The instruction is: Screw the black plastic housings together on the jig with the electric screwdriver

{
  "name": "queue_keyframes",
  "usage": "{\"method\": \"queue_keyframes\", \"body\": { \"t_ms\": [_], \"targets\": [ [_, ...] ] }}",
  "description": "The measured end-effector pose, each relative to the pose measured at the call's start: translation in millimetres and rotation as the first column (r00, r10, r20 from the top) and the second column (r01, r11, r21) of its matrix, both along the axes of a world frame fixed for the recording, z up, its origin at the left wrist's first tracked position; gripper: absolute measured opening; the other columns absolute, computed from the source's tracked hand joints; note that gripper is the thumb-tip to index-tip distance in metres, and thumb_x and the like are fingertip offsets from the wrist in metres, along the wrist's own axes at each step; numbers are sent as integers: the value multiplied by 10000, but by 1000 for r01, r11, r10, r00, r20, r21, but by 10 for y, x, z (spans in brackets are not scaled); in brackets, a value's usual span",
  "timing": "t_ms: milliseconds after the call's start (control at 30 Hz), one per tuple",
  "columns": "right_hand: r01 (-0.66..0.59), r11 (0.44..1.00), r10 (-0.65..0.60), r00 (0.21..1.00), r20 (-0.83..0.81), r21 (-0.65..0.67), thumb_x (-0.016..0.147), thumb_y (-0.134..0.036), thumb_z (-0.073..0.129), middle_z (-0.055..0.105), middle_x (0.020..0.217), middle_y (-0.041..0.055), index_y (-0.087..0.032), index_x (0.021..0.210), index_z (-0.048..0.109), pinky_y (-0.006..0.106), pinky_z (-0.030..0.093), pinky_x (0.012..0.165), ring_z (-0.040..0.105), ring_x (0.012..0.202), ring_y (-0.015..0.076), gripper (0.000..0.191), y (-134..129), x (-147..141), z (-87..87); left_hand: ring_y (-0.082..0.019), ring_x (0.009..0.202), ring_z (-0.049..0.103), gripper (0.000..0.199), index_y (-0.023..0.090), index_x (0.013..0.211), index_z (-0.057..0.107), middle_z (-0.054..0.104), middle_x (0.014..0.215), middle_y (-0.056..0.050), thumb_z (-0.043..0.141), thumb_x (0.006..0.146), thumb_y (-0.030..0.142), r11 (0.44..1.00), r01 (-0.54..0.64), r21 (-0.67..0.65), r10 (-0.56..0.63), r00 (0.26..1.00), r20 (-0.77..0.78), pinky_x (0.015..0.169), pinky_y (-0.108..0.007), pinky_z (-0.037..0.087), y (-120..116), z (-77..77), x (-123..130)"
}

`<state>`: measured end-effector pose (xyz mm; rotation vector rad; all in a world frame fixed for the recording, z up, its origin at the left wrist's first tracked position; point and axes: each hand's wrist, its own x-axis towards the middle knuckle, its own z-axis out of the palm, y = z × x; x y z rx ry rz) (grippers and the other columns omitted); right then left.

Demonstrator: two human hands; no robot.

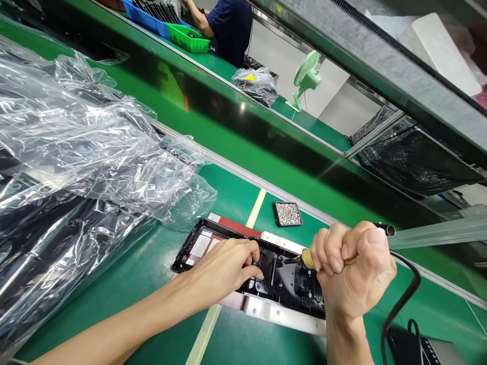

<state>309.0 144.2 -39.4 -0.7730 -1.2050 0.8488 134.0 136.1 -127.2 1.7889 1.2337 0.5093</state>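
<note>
My right hand (353,268) is wrapped round a corded electric screwdriver (307,258) with a yellow nose. Its bit points left and down into a long black plastic housing (281,276). My left hand (232,266) lies over the middle of that housing, fingers bent and thumb apart from them. Whether anything small sits under its curled fingers is hidden. White fixture blocks (279,312) and a dark red board (234,300) support the housing. Beyond it stands a small black tray (288,213) filled with tiny metal screws.
Clear plastic bags over black parts (95,147) cover the left side. A black cord (403,299) hangs from the screwdriver. A black device (422,347) lies at lower right. Behind the green partition are a person (232,30), a green bin (188,38) and a fan (307,73).
</note>
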Motion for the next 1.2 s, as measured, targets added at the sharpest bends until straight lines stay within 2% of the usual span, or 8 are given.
{"method": "queue_keyframes", "body": {
  "t_ms": [367, 700, 1200],
  "targets": [
    [7, 1000, -7, 1000, 18, 2, 1009, -339, 494, 354, 446, -72, -194, 620, 409, 200, 310, 326, 307, 356, 76, 423, -11, -31, 13, -128, 620, 489, 185, 212, 821, 578, 589, 674, 66, 707, 869, 336, 1000, 8, 12, -8, 1000, -6, 569, -272, 272, 1, 9, -5],
    [2, 1000, -2, 1000, 0, -17, 996, -339, 509, 347, 440, -69, -194, 613, 405, 195, 308, 330, 304, 358, 75, 423, -25, -32, 18, -145, 640, 518, 181, 215, 838, 588, 614, 690, 51, 710, 860, 347, 1000, 6, 16, -6, 1000, 14, 570, -271, 266, 17, -34, 0],
    [6, 1000, -6, 1000, -13, -26, 999, -334, 491, 349, 432, -69, -198, 605, 394, 193, 302, 330, 294, 350, 75, 428, -26, -24, 18, -148, 660, 505, 169, 208, 841, 571, 609, 737, 36, 682, 871, 332, 1000, 15, 6, -15, 1000, 7, 585, -275, 268, 9, -9, 3]
  ]
}}
